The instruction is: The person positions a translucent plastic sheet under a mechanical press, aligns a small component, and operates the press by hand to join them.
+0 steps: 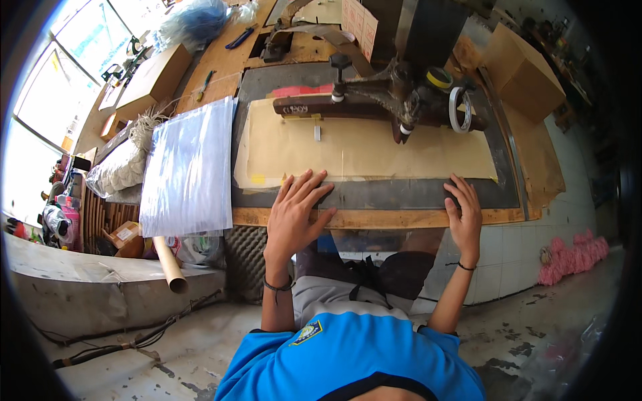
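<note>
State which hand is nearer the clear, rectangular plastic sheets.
Left: the left hand is a little right of the clear, rectangular plastic sheets; the right hand is much farther right.

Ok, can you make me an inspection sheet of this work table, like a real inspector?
Surface: dark board on a wooden table.
Job's things: tan sheet on the board; dark metal bar across its far part.
Clutter: clear plastic sheets left, cardboard box right.
Grips: left grip and right grip open, empty, near the front edge.
Cables: dark cables, lower left.
Surroundings: bright window left; pink bundle right.
</note>
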{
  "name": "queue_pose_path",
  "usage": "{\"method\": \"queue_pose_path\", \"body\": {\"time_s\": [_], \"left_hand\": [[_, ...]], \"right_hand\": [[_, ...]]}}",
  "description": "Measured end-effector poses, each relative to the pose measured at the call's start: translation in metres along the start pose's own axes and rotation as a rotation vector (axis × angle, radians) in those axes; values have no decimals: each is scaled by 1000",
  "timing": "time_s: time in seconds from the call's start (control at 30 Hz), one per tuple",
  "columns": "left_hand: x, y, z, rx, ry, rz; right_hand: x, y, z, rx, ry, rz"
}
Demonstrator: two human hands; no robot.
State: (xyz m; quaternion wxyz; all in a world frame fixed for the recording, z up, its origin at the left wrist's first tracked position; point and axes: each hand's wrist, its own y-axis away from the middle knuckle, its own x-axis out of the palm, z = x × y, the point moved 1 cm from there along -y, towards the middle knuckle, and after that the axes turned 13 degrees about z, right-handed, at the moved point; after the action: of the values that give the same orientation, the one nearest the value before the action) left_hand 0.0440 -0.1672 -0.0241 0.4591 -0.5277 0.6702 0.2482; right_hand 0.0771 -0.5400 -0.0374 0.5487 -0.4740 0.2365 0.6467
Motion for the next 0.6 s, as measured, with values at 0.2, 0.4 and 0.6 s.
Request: {"method": "queue_pose_path", "body": {"time_s": [0.2,0.4,0.6], "left_hand": [[3,0,1,-3,-6,-18],[2,-2,-1,-3,-6,-31],[0,-3,0,13,0,-55]], "right_hand": [[1,1,-1,-1,-6,-1],[-1,2,-8,12,-51,-35],[1,-1,-5,-10,-91,-123]]}}
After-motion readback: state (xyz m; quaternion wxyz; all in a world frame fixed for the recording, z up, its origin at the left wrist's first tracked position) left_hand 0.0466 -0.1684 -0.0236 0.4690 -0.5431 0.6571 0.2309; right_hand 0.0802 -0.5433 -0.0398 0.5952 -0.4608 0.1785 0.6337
